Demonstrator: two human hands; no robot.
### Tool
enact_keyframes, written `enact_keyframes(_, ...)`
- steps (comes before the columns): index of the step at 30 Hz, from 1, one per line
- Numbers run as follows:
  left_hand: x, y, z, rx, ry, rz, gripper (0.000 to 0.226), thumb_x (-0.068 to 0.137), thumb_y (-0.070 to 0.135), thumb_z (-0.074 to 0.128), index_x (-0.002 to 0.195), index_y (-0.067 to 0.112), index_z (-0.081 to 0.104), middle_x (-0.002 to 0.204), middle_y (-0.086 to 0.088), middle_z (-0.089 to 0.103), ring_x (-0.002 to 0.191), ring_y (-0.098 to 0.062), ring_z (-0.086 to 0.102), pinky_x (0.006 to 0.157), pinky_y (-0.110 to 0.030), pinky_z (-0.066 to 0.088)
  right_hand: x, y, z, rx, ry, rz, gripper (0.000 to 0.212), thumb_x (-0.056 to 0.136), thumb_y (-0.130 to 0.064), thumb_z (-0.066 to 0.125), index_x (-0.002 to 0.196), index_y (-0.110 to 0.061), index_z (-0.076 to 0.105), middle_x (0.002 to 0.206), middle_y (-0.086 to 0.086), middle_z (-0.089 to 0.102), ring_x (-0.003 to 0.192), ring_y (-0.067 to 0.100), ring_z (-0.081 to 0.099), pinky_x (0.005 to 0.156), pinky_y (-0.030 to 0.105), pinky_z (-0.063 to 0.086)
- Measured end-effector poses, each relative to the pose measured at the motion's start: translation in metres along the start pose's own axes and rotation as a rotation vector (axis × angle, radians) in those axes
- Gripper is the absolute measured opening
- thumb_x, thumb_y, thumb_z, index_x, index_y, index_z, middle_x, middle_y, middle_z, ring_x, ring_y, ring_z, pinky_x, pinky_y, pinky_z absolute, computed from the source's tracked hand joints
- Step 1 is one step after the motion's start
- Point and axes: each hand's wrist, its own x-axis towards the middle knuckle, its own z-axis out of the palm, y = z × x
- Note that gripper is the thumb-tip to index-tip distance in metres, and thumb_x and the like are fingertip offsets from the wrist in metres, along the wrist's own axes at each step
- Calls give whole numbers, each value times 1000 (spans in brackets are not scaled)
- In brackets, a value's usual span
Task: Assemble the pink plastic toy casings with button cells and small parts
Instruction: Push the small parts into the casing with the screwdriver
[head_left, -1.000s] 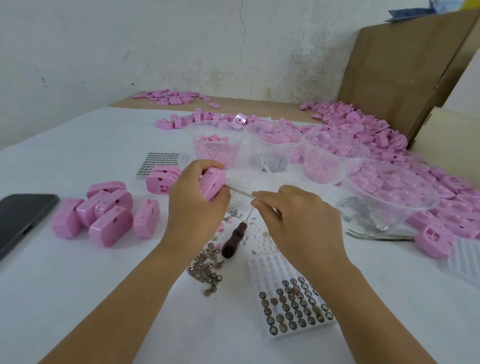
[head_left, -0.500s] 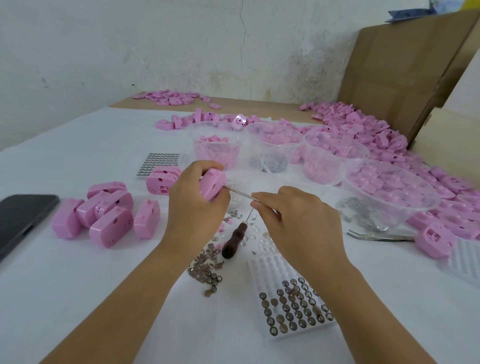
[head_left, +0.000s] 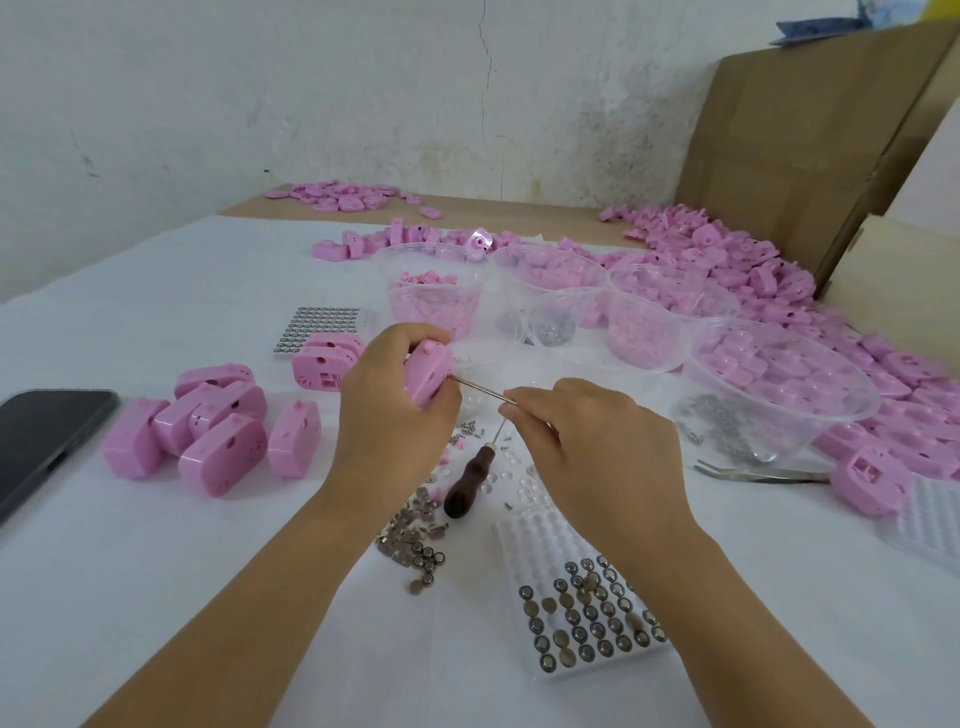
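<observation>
Gripping a pink casing (head_left: 429, 375) above the white table (head_left: 156, 597), the left hand (head_left: 389, 421) has its fingers curled over the top and its thumb against the near side. The casing stands on end, with its long axis close to upright and one broad face turned toward the right hand (head_left: 597, 457). A thin metal rod (head_left: 480, 389) meets that face. The rod's long axis slants from the casing down and rightward to the right hand, whose thumb and forefinger are pinched together on its near end; the far tip points into the casing.

Just below the hands, a wooden-handled tool (head_left: 469, 482) lies flat on the table, with its handle toward the viewer and its shaft pointing away to the right. Loose button cells (head_left: 423, 564) lie left of a clear tray of button cells (head_left: 592, 621). Left of the held casing sits a cluster of closed pink casings (head_left: 208, 436), and beyond them is a dark phone (head_left: 47, 441). On the right stand clear bowls (head_left: 779, 384) of pink parts, and tweezers (head_left: 758, 473) lie beside them.
</observation>
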Motion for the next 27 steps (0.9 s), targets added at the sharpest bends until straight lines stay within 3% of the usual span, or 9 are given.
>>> enact_keyframes(3,0,-2,-1,21,-19,87,38,77,-4,65,93,28,55,90,16,56,80,5,53,55,-4,41,2,1,0,70,-152,19,49,97,-46,36,56,-21,30,49,-3,31,47,15,32,45,28,30)
enact_keyframes(8,0,1,-4,71,-40,285,38,75,-13,64,94,19,55,90,17,56,82,7,53,64,-3,41,7,9,-7,876,-436,312,40,92,-39,53,69,-9,68,42,-7,24,38,9,18,42,21,21)
enact_keyframes(11,-2,6,-4,20,-41,370,32,77,-9,62,95,16,55,91,12,57,82,2,54,67,-6,43,10,17,-18,1207,-803,475,35,84,-45,55,61,-21,65,41,-7,23,35,8,13,35,13,14)
enact_keyframes(13,-2,5,-4,16,-22,407,28,78,-8,61,95,13,56,91,12,57,84,3,53,71,-6,42,10,16,-20,1282,-901,511,38,86,-46,51,57,-22,55,42,-8,22,35,7,13,34,12,14)
enact_keyframes(15,-3,1,-2,91,-5,402,29,75,-14,61,96,6,60,90,9,56,84,4,51,74,-4,40,10,8,-14,1146,-777,510,44,95,-43,44,57,-20,46,43,-8,26,35,7,17,35,15,19)
enact_keyframes(19,-5,-1,3,185,10,318,34,70,-19,59,97,1,60,94,3,56,86,0,46,75,3,35,1,-7,3,142,-373,126,42,98,-49,19,63,-26,23,56,-5,36,48,10,33,48,27,30)
enact_keyframes(21,-5,-1,3,187,8,338,33,70,-18,59,97,1,60,94,3,55,85,0,46,74,2,35,-1,-10,4,78,-305,104,43,97,-51,15,62,-26,21,55,-5,36,47,11,33,46,27,27)
enact_keyframes(24,-3,1,-1,180,-12,413,28,73,-17,61,95,-2,60,92,2,54,83,0,46,74,0,37,3,-5,2,579,-441,271,50,97,-50,30,56,-22,23,45,-10,28,39,7,24,46,24,20)
enact_keyframes(27,-4,7,-2,157,-35,505,20,75,-14,61,92,-4,60,89,1,54,81,0,48,75,-2,38,9,9,-13,1177,-853,559,53,96,-46,39,49,-22,28,43,-10,19,37,7,11,37,16,12)
